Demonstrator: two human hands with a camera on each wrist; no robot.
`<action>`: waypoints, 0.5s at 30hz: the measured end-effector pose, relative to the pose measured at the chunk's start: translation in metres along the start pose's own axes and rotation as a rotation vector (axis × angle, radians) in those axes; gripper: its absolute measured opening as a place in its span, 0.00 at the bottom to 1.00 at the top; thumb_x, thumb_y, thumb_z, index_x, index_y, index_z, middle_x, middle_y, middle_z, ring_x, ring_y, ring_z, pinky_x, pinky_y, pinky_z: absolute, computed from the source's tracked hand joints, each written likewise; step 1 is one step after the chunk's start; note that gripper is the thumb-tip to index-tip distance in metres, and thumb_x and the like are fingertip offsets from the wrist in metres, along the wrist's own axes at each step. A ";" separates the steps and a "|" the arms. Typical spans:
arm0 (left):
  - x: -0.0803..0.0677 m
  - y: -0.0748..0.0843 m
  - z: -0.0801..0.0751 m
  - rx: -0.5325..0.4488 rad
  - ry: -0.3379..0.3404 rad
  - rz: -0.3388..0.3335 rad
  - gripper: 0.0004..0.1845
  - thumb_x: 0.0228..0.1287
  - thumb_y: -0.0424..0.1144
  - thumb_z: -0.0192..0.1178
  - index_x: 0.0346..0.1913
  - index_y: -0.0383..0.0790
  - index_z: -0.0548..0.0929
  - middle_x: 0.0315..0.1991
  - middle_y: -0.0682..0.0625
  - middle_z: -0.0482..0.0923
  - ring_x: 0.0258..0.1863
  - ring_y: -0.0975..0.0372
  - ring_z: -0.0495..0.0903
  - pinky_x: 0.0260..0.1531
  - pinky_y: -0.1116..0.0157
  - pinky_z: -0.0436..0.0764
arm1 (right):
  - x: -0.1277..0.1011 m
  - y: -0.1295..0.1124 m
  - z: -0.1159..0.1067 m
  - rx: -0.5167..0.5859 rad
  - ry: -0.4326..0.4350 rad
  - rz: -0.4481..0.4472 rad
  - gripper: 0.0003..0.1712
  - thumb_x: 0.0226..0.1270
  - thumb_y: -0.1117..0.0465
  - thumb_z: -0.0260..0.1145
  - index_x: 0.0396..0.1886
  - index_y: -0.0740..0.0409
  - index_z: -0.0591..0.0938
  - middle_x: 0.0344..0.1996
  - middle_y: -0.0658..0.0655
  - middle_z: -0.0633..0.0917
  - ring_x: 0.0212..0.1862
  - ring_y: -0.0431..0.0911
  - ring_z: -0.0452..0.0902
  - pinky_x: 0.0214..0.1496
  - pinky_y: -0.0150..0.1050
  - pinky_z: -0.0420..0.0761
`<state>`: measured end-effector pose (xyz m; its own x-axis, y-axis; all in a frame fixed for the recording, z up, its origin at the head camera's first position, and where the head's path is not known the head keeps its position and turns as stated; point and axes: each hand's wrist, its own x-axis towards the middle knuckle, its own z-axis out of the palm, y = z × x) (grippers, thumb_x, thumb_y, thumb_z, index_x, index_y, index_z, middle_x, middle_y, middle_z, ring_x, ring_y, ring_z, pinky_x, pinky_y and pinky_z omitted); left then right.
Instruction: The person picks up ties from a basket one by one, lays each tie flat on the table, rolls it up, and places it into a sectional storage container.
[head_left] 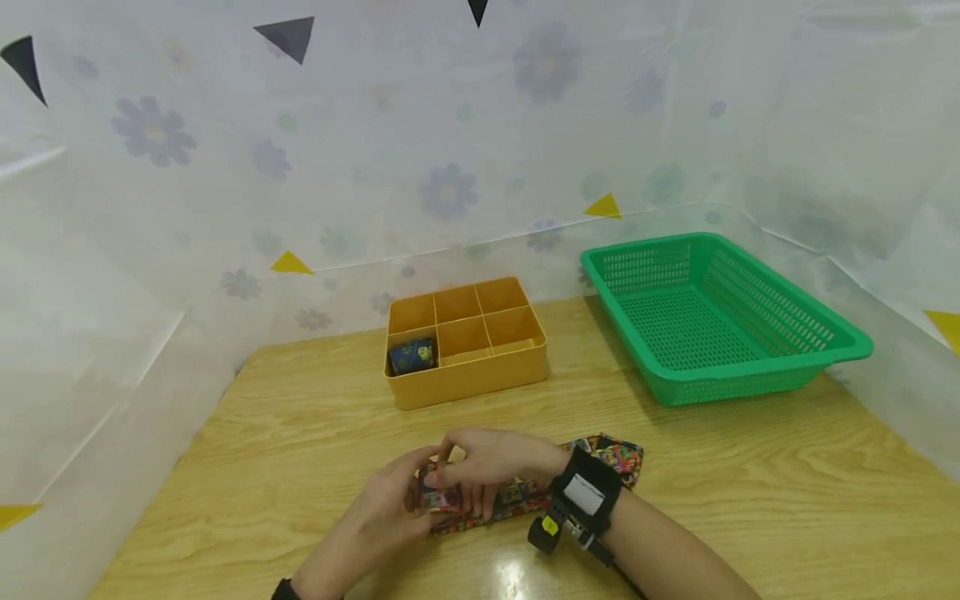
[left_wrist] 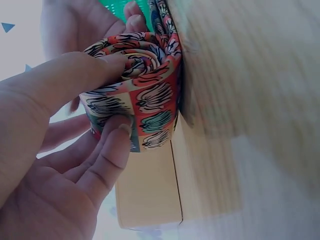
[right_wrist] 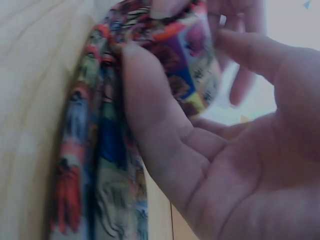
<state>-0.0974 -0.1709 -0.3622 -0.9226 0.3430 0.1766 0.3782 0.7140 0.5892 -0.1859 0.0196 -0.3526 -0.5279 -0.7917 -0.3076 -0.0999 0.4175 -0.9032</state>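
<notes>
Both hands worked at the near edge of the pale wooden worktop (head_left: 300,433). The left hand (head_left: 378,517) and right hand (head_left: 491,462) each had their grip curled round the rolled end of a colourful patterned fabric strip (left_wrist: 142,95), whose loose tail (head_left: 611,454) lay flat behind the right wrist. The coil could probably spring loose if either thumb slipped. Farther back stood a yellow plastic divided box (head_left: 465,354) holding a dark rolled cloth (head_left: 411,356), and a green plastic mesh basket (head_left: 712,312); nothing blocked the way.
</notes>
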 end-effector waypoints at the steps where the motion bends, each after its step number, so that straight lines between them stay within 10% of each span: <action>1: 0.000 0.001 0.001 0.016 0.008 0.017 0.37 0.51 0.29 0.73 0.66 0.35 0.72 0.48 0.47 0.81 0.34 0.69 0.76 0.31 0.72 0.80 | 0.000 -0.001 0.002 -0.028 0.022 -0.001 0.19 0.69 0.45 0.65 0.47 0.52 0.74 0.19 0.59 0.85 0.15 0.46 0.78 0.18 0.41 0.82; 8: 0.000 0.003 0.003 0.070 0.026 0.031 0.40 0.48 0.33 0.77 0.66 0.32 0.71 0.58 0.40 0.79 0.50 0.55 0.83 0.45 0.63 0.85 | 0.004 -0.002 0.012 -0.187 0.139 0.030 0.21 0.64 0.40 0.67 0.41 0.50 0.74 0.15 0.51 0.79 0.12 0.44 0.72 0.13 0.35 0.74; 15: 0.000 0.000 0.000 0.024 -0.069 -0.035 0.44 0.46 0.39 0.79 0.67 0.33 0.70 0.50 0.47 0.80 0.36 0.67 0.76 0.33 0.70 0.80 | 0.005 0.000 0.015 -0.195 0.141 0.030 0.18 0.64 0.43 0.65 0.43 0.49 0.75 0.17 0.51 0.80 0.12 0.44 0.72 0.13 0.35 0.74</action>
<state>-0.0970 -0.1710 -0.3626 -0.9283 0.3578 0.1012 0.3481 0.7406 0.5748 -0.1759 0.0090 -0.3586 -0.6443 -0.7133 -0.2758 -0.2365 0.5288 -0.8151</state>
